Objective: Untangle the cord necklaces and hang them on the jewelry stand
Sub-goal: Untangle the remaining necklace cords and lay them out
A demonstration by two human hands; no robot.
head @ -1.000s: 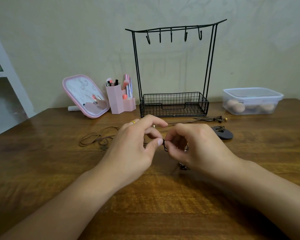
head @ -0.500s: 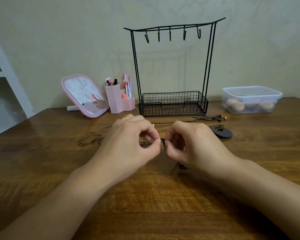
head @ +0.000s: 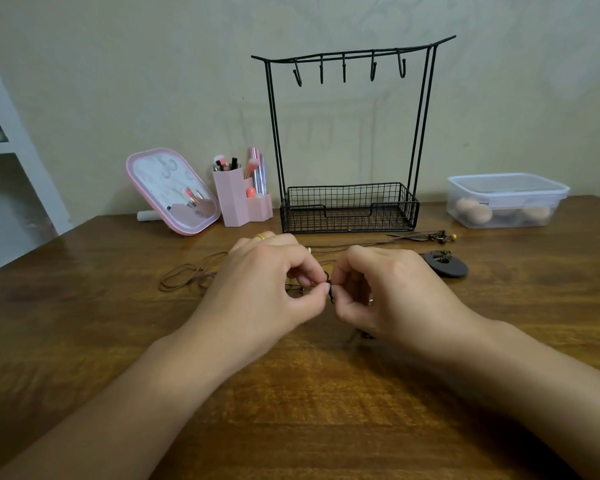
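Head view: cord necklaces (head: 187, 277) strung left-right, both hands' fingers (head: 321, 289) on knot

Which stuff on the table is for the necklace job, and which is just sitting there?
For the job:
- left hand and right hand, both pinching the dark cord
- brown cord loops
- round dark pendant
- beaded ends
- jewelry stand, hooks bare

Just lying about:
- pink mirror
- pink brush holder
- clear lidded box
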